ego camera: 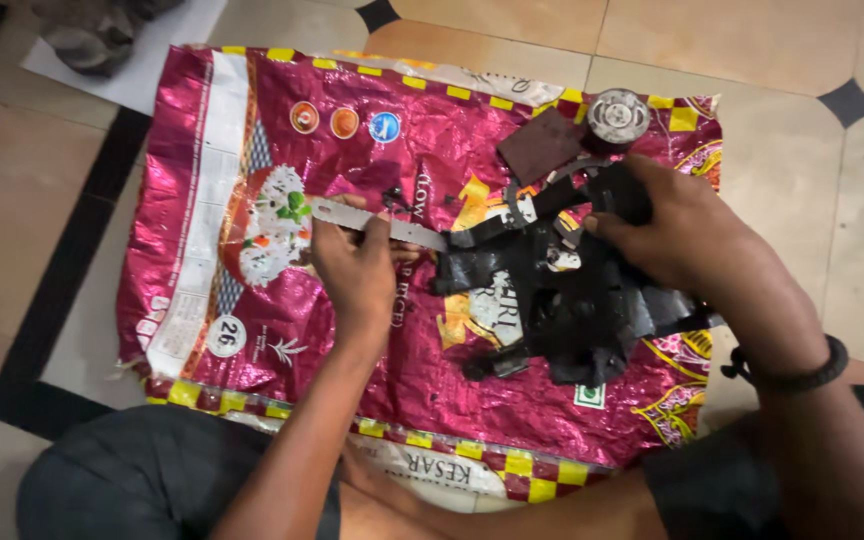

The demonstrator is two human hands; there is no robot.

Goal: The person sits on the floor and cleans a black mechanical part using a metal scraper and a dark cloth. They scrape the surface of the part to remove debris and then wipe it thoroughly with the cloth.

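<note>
magenta sack (282, 130) underlies left hand (357, 265) fingers gripping a metal blade (377, 222), right hand (697, 235) fingers clutching black parts (572, 300).

home floor | beige floor tiles (752, 60) | magenta sack (282, 130) spread as work mat

Your bare forearms, a black band (790, 372) on your right wrist, dark grey shorts (142, 478) over your knees.

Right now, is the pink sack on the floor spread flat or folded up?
Spread flat. The pink sack lies opened out on the tiled floor, its checked edges showing at top and bottom, with the black parts lying on it.
</note>
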